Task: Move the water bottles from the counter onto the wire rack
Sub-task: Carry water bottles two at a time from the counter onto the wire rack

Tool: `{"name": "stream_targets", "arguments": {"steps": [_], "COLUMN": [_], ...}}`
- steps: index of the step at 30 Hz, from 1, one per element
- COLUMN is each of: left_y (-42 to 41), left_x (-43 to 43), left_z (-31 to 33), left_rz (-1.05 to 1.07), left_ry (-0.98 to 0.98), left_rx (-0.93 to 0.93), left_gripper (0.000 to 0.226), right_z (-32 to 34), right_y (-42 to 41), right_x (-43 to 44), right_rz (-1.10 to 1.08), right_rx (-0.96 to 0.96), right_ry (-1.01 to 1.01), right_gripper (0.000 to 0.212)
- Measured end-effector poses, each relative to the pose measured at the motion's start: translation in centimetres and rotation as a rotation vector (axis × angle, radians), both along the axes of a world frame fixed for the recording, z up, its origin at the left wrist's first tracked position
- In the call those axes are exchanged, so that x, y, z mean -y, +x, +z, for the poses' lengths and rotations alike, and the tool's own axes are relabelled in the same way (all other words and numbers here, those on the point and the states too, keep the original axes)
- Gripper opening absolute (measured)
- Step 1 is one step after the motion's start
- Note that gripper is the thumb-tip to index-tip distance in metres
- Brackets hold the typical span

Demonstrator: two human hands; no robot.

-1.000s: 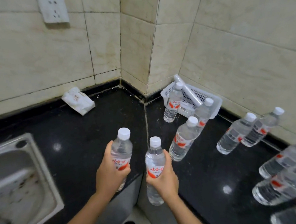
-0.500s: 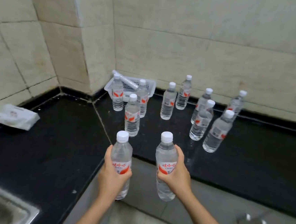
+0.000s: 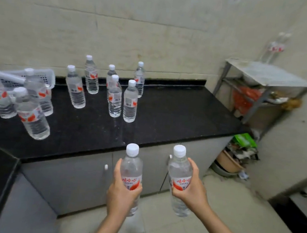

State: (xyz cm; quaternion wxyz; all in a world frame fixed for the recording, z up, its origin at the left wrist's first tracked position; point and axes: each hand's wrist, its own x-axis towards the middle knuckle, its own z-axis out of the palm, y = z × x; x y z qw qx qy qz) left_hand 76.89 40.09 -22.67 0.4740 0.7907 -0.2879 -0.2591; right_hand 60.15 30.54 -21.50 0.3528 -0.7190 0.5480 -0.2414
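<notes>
My left hand [image 3: 121, 192] grips a clear water bottle [image 3: 132, 167] with a white cap and red label, held upright in front of the grey cabinets. My right hand [image 3: 191, 187] grips a second such bottle [image 3: 179, 172], also upright, a little to the right. Several more water bottles [image 3: 129, 102] stand on the black counter [image 3: 168, 114]. At the far right stands a metal rack [image 3: 265, 76] with two blurred bottles [image 3: 275, 47] on its top shelf by the wall.
A white plastic basket [image 3: 46, 77] leans at the counter's back left. Red and orange bags [image 3: 246, 99] fill the rack's lower shelf. A green packet [image 3: 244, 141] and a brown basin [image 3: 229, 162] sit on the floor beside the cabinets [image 3: 79, 180]. Tiled floor stretches ahead.
The view has swung right from the counter corner, bringing the rack into sight. Both hands with their bottles have moved away from the counter edge and to the right.
</notes>
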Motion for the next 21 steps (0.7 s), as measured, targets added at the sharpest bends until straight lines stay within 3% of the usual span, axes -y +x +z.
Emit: {"name": "stream_targets", "arguments": {"steps": [7, 15, 21], "left_y": [-11.2, -27.7, -35.5], "left_x": [10.9, 25.3, 32.6], "left_z": [-0.5, 0.8, 2.2], "left_rz": [-0.216, -0.42, -0.519], "left_ry": [-0.036, -0.089, -0.115], "left_rx": [0.024, 0.029, 0.035], "left_gripper": [0.089, 0.09, 0.088], "right_z": [-0.5, 0.6, 1.2], "right_y": [-12.6, -29.0, -37.9], "right_x": [6.6, 16.8, 22.6], "right_rz": [-0.193, -0.361, -0.539], "right_rx": [0.058, -0.041, -0.015], "right_ry": [-0.006, -0.087, -0.083], "right_gripper": [0.093, 0.096, 0.097]}}
